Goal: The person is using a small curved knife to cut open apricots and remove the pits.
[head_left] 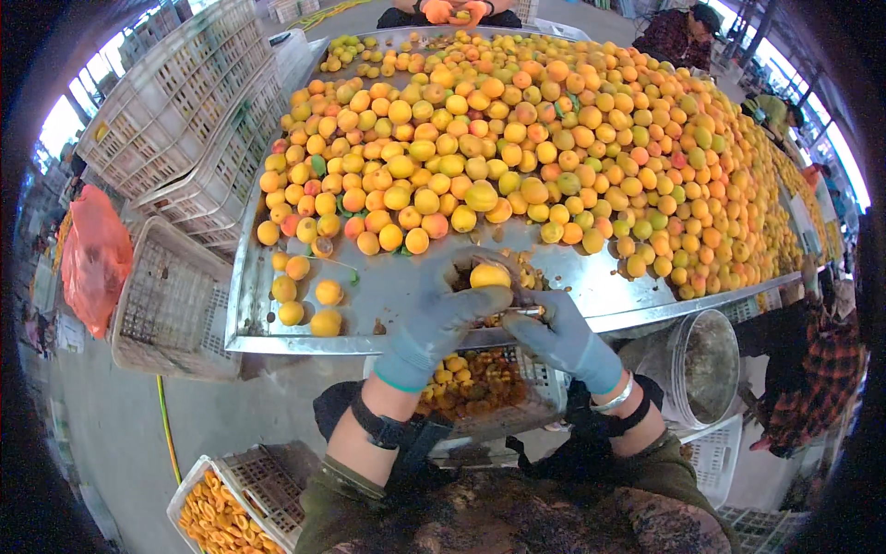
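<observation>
Patterned clothing (pixel 544 515) below, the left hand (pixel 432 305) clasps a round golden fruit (pixel 490 275), the right hand's (pixel 563 337) grip unclear.

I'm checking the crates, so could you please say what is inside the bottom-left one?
Orange cut-open fruit pieces show inside the crate; whatever lies beneath the top layer is covered.

1 head-worn fisheye looks forward and down at the nearby table (pixel 595 284), edges perhaps blurred.
</observation>
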Tool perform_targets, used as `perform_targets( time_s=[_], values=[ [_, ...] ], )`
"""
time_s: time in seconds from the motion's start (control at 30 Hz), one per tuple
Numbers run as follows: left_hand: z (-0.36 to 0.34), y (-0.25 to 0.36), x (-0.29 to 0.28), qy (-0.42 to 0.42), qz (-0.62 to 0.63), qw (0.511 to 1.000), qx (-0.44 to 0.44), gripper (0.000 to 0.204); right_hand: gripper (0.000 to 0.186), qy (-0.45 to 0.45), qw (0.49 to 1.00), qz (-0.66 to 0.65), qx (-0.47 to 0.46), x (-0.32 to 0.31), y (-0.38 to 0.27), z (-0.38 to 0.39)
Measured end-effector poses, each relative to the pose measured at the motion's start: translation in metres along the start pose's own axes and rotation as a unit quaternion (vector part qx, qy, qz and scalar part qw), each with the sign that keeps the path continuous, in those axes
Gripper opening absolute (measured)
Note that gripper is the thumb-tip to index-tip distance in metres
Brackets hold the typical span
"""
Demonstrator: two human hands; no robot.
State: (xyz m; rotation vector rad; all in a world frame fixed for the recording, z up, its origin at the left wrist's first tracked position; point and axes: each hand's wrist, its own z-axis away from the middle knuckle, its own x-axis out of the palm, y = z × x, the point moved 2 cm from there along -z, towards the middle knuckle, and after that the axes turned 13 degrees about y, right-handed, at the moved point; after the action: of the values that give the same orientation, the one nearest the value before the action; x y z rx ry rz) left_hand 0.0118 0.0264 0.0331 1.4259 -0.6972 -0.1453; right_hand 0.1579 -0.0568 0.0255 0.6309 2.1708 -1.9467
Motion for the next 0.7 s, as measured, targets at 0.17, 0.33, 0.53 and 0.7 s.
perform_targets(
  time_s=[0.17,0.33,0.53,0.7],
  values=[
    [-0.013,0.013,-0.023,-0.099,-0.274,0.957,0.006,0.035,0.028,-0.114,0.989,0.093,0.029,-0.015,-0.010,-0.003],
    [-0.002,0.005,-0.014,0.009,-0.122,0.992,0.018,0.034,0.029,-0.032,0.997,-0.044,0.051,-0.002,0.005,0.001],
    [0.010,-0.009,0.020,0.062,0.066,0.996,-0.004,0.036,0.023,-0.006,0.986,-0.130,0.105,0.002,0.021,0.004],
    [0.007,0.018,-0.001,-0.067,-0.196,0.978,0.028,0.028,0.024,-0.122,0.987,-0.021,0.107,-0.019,-0.006,0.000]
  ],
)
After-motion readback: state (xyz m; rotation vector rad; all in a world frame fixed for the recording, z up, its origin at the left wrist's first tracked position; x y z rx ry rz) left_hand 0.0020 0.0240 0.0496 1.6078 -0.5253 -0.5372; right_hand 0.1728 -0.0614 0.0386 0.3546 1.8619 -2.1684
